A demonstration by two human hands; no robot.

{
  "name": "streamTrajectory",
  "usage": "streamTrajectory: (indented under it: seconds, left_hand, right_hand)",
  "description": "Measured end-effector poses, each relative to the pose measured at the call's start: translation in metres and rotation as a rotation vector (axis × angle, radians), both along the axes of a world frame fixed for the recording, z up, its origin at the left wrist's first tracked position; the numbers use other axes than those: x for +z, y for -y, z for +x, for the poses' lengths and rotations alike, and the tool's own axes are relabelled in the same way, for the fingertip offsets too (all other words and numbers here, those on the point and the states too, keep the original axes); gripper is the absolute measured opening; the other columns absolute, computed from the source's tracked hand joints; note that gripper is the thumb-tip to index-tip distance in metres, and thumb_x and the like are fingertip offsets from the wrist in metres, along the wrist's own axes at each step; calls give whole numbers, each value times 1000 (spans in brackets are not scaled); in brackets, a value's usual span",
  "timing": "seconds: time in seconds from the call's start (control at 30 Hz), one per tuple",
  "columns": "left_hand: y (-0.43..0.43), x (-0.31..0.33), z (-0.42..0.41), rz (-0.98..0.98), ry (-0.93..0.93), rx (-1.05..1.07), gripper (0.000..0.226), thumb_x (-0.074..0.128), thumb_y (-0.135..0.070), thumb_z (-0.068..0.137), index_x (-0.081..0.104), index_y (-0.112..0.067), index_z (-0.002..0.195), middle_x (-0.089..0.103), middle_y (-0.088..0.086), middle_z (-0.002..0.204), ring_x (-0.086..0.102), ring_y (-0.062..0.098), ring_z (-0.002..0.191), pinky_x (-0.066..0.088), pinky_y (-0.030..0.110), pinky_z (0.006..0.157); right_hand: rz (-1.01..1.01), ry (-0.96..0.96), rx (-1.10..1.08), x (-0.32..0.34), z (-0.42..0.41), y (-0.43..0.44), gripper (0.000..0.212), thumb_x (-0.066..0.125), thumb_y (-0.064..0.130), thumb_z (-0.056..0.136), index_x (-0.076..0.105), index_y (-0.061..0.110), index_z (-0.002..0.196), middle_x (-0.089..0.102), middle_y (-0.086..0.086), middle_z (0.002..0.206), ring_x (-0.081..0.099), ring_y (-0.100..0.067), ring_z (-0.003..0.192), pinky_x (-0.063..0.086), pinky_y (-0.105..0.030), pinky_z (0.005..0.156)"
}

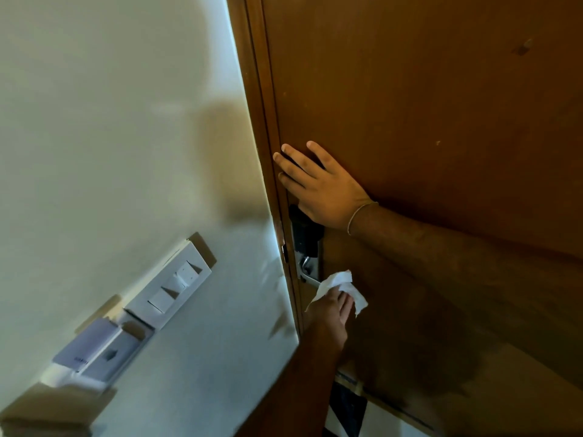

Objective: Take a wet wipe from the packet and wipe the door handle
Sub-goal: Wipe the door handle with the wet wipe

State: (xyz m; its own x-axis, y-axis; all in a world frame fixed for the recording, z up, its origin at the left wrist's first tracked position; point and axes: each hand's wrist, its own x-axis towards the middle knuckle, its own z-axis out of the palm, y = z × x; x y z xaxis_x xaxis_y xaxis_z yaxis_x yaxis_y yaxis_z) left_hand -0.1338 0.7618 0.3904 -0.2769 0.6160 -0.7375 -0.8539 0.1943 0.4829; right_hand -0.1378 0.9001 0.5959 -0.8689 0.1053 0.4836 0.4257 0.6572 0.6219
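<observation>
A brown wooden door (426, 105) fills the right side of the view. Its silver door handle (306, 270) sits on a metal plate below a black lock body (304, 231), near the door's left edge. My left hand (331, 313) comes up from below, shut on a crumpled white wet wipe (342, 287). The wipe touches the lower end of the handle. My right hand (318, 184) lies flat against the door just above the lock, fingers spread, with a thin band at the wrist. The packet is not in view.
The wooden door frame (252, 89) runs along the door's left edge. On the cream wall to the left are a white switch panel (175, 287) and a key-card holder (101, 351). A patterned floor (347, 411) shows at the bottom.
</observation>
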Motion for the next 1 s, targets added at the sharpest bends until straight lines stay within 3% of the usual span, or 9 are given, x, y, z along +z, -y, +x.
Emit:
streamTrajectory:
  seconds: [0.13,0.3,0.4,0.47,0.6,0.67,0.8,0.93,1.0]
  left_hand:
    - [-9,13,6,17,152,103,32,79,-5,92,61,-3,118,74,23,106,77,27,88,68,36,63]
    - [-15,20,0,22,125,47,20,73,-3,97,60,1,111,73,25,103,75,30,89,63,46,95]
    - [-13,15,-11,-15,-8,-61,10,69,-9,101,62,-2,105,74,23,103,77,30,92,68,46,84]
    - [-12,8,-19,-84,-177,-137,11,65,-15,104,60,-5,106,71,18,97,75,26,84,67,39,69]
    - [-10,6,-38,-122,-503,-365,32,57,-28,109,64,-1,123,71,21,99,71,23,73,67,39,66]
    - [-10,10,-50,-208,-838,-470,39,49,-36,111,71,-5,118,76,22,98,75,28,73,67,39,59]
    - [-20,22,-81,-338,-1468,-670,50,41,-39,112,71,1,111,78,22,104,77,40,100,62,43,91]
    - [-31,31,-115,-235,-1660,-1199,59,78,-22,91,53,2,139,65,26,130,68,39,119,60,46,99]
    - [-29,29,-128,-147,-1870,-1409,81,97,-14,56,65,5,128,73,25,109,76,30,97,64,36,82]
  right_hand:
    - [6,13,-4,1,1,2,59,52,39,96,48,11,149,21,-17,172,14,-39,161,3,-60,129]
    - [33,11,-14,2,2,4,60,51,38,97,47,11,150,22,-17,172,16,-39,161,6,-60,128]
    - [39,22,-27,4,2,6,62,52,40,96,47,11,151,22,-17,172,17,-39,161,6,-60,128]
    - [33,30,-32,4,2,7,62,52,40,96,47,12,151,22,-17,172,16,-39,161,6,-60,129]
    - [19,32,-44,6,1,8,61,52,38,96,46,13,152,21,-16,173,15,-38,161,6,-59,129]
    - [20,34,-51,5,2,8,61,52,38,97,45,14,152,21,-15,173,15,-37,161,6,-59,129]
    - [33,33,-49,5,2,8,60,50,38,98,45,13,152,23,-15,172,17,-38,161,7,-58,129]
    - [39,25,-42,4,2,6,62,51,39,96,45,13,152,24,-16,172,17,-38,160,7,-58,129]
    - [40,24,-44,2,1,6,63,53,40,95,45,13,152,23,-16,172,17,-38,160,8,-59,129]
